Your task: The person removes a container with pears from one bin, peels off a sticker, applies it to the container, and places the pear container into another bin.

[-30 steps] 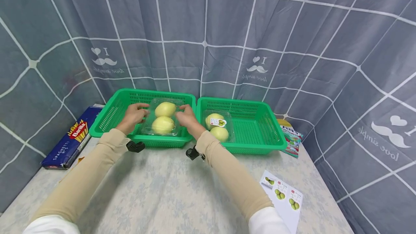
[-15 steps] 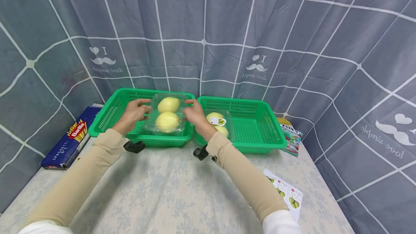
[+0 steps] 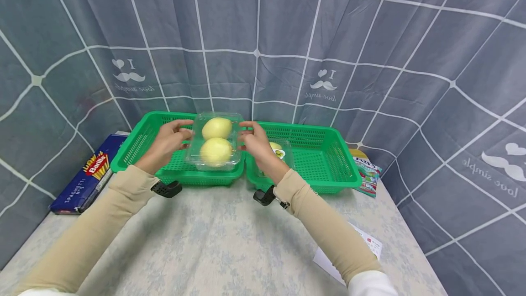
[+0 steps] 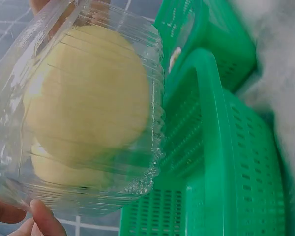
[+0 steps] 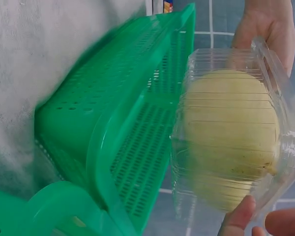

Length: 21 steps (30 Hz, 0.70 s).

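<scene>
A clear plastic clamshell box (image 3: 196, 143) holds two large yellow fruits (image 3: 216, 151). It hangs raised above the left green basket (image 3: 139, 143), tilted a little. My left hand (image 3: 164, 144) pinches the box's left edge between thumb and fingers. On the opposite edge my right hand (image 3: 260, 147) pinches the rim, as the right wrist view shows at the thumb (image 5: 241, 214). Inside the right green basket (image 3: 324, 163) lies a second clear box (image 3: 286, 150) with yellow fruit and a fruit label, partly covered by my right hand.
A blue Barilla spaghetti box (image 3: 88, 175) lies left of the baskets. Behind the right basket's outer end is a colourful snack packet (image 3: 365, 175). A sheet of fruit labels (image 3: 328, 261) lies on the table, partly under my right forearm. A grey curtain (image 3: 230, 35) stands behind.
Both hands have lifted the box of yellow fruits up out of the left basket and shifted it slightly right. My right forearm now covers more of the label sheet.
</scene>
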Each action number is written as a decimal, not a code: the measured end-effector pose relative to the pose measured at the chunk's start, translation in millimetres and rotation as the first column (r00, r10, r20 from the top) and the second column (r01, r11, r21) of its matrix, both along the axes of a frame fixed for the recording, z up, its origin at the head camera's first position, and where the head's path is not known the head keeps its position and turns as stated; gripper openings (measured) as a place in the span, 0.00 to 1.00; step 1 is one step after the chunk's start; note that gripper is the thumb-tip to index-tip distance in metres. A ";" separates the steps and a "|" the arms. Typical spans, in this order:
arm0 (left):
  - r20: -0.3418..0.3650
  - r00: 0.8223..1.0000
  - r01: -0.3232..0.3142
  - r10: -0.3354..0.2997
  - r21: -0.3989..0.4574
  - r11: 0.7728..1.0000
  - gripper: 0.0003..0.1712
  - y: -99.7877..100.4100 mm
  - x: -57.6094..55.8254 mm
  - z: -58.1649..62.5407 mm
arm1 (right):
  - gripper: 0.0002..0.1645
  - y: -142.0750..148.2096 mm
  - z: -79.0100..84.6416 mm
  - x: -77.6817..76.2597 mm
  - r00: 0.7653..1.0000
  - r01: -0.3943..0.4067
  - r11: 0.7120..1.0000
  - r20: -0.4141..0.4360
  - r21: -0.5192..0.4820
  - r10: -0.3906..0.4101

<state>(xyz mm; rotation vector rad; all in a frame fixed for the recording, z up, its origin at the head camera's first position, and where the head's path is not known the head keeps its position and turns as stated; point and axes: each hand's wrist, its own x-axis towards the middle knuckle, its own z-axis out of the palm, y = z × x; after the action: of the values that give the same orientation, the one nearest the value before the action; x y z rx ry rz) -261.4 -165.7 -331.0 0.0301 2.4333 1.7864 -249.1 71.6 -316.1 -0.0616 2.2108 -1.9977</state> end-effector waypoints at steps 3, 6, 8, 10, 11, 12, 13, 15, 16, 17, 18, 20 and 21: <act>-0.005 1.000 0.020 -0.020 0.008 1.000 0.32 0.6 4.6 2.8 | 0.29 3.3 1.9 5.0 1.000 0.012 1.000 -0.013 -0.004 -0.012; -0.003 0.999 0.038 -0.038 0.016 0.999 0.32 2.0 10.2 5.1 | 0.27 7.3 1.7 9.8 1.000 0.022 1.000 -0.021 -0.002 -0.022; -0.001 0.999 0.045 -0.045 0.017 0.999 0.32 2.9 14.7 6.7 | 0.27 10.1 1.4 13.4 1.000 0.023 1.000 -0.017 -0.009 -0.023; 0.001 0.999 0.052 -0.052 0.012 0.999 0.32 4.0 19.7 8.1 | 0.27 13.3 1.0 17.6 1.000 0.023 1.000 -0.009 -0.020 -0.023; 0.001 0.998 0.059 -0.059 0.009 0.998 0.32 4.9 22.3 8.9 | 0.27 14.8 0.7 20.0 1.000 0.024 0.999 -0.005 -0.027 -0.024; -0.003 0.998 0.065 -0.065 0.005 0.998 0.32 5.7 24.8 9.4 | 0.27 16.5 0.2 22.6 1.000 0.027 0.999 0.002 -0.036 -0.027; -0.003 0.997 0.071 -0.071 0.005 0.997 0.32 6.5 27.5 10.0 | 0.26 18.3 -0.3 25.2 1.000 0.028 0.999 0.008 -0.041 -0.027; -0.011 0.996 0.086 -0.086 0.001 0.996 0.32 8.1 32.7 11.0 | 0.26 21.6 -1.2 30.4 0.999 0.032 0.998 0.013 -0.050 -0.032; -0.014 0.996 0.093 -0.093 0.002 0.996 0.32 9.0 35.2 11.4 | 0.26 23.1 -1.6 33.2 0.999 0.036 0.998 0.013 -0.053 -0.035; -0.020 0.995 0.101 -0.100 0.004 0.995 0.32 9.8 37.7 11.5 | 0.26 24.7 -2.0 36.0 0.999 0.038 0.998 0.012 -0.057 -0.037; -0.025 0.994 0.105 -0.105 0.004 0.994 0.32 10.4 40.2 11.3 | 0.26 26.1 -2.2 38.5 0.999 0.039 0.997 0.012 -0.062 -0.038; -0.023 0.993 0.114 -0.114 0.009 0.993 0.32 11.5 45.6 11.0 | 0.26 28.3 -2.1 43.2 0.999 0.038 0.996 0.008 -0.076 -0.037; -0.023 0.993 0.118 -0.118 0.011 0.993 0.32 11.8 48.2 10.3 | 0.26 29.4 -2.1 45.4 0.999 0.036 0.996 0.005 -0.080 -0.036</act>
<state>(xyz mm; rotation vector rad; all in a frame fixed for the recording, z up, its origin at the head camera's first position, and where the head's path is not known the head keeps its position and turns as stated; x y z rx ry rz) -213.2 -153.9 -320.7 0.1922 2.3808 1.7600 -203.7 101.0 -318.2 -0.0278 2.1434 -2.1036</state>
